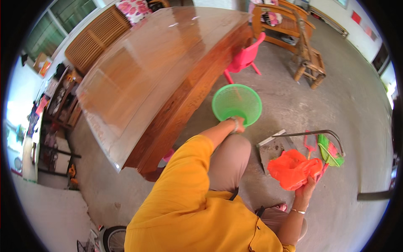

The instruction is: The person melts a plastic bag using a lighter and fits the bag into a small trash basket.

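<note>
My left hand point(240, 124) grips the near rim of a green plastic mesh wastebasket point(220, 104), tilted so that its open mouth faces me. An orange-red plastic bag point(288, 170), crumpled and thin, hangs from my right hand point(306, 188), held at its near edge. Beyond the bag, partly covered by it, a dustpan point(266, 149) with a long bent handle point(327, 132) lies on the concrete floor. Specks of dirt show on its pan. Near the handle are a pink toy-like shovel point(310, 141) and a green and pink leaf-shaped item point(330, 151).
A wooden table point(185, 88) with a clear cover point(135, 91) stands on my left. A pink plastic chair point(247, 56) is beside its far end. Farther off are a bamboo chair point(310, 63) and a wooden armchair point(280, 19). A wheel point(116, 241) shows behind at lower left.
</note>
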`<state>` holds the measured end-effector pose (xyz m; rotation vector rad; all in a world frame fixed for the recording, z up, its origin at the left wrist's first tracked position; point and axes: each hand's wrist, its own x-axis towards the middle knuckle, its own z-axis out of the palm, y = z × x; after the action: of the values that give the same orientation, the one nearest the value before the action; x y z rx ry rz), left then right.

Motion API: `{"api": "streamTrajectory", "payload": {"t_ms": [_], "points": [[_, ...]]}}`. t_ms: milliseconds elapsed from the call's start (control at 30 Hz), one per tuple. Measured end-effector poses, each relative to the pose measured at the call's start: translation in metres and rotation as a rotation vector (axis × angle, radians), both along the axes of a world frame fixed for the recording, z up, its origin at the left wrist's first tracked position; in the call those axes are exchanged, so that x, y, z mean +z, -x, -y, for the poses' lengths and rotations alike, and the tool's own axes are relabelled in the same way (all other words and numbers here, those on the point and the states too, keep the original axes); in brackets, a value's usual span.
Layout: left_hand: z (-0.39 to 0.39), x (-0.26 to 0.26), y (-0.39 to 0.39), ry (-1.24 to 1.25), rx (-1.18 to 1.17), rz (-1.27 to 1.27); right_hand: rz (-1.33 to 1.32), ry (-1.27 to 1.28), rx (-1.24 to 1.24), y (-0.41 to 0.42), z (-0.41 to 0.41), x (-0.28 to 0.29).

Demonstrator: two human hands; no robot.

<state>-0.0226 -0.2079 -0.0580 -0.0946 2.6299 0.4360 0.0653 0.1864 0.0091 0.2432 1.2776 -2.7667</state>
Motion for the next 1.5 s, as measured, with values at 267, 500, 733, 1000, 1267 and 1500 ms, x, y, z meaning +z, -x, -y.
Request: {"api": "streamTrajectory", "payload": {"t_ms": [267, 500, 733, 1000, 1267, 1500], "points": [[-0.054, 0.061, 0.017, -0.034, 0.104, 0.183, -0.024, -0.038, 0.03, 0.003, -0.01, 0.011], [-0.05, -0.002, -0.02, 0.115, 0.255, 0.039, -0.016, -0.041, -0.05, -0.001, -0.004, 0.011], [-0.066, -0.021, -0.021, 0.25, -0.048, 0.008, -0.011, -0.056, -0.046, -0.004, -0.013, 0.017], [-0.127, -0.008, -0.073, 0.085, -0.201, -0.122, -0.084, -0.046, -0.019, -0.01, -0.026, 0.026], [-0.174, -0.019, -0.136, -0.126, -0.326, -0.105, -0.182, 0.025, 0.083, -0.021, -0.043, 0.044], [-0.182, -0.016, -0.165, -0.287, -0.337, -0.159, -0.089, 0.061, 0.028, -0.019, -0.029, 0.047]]}}
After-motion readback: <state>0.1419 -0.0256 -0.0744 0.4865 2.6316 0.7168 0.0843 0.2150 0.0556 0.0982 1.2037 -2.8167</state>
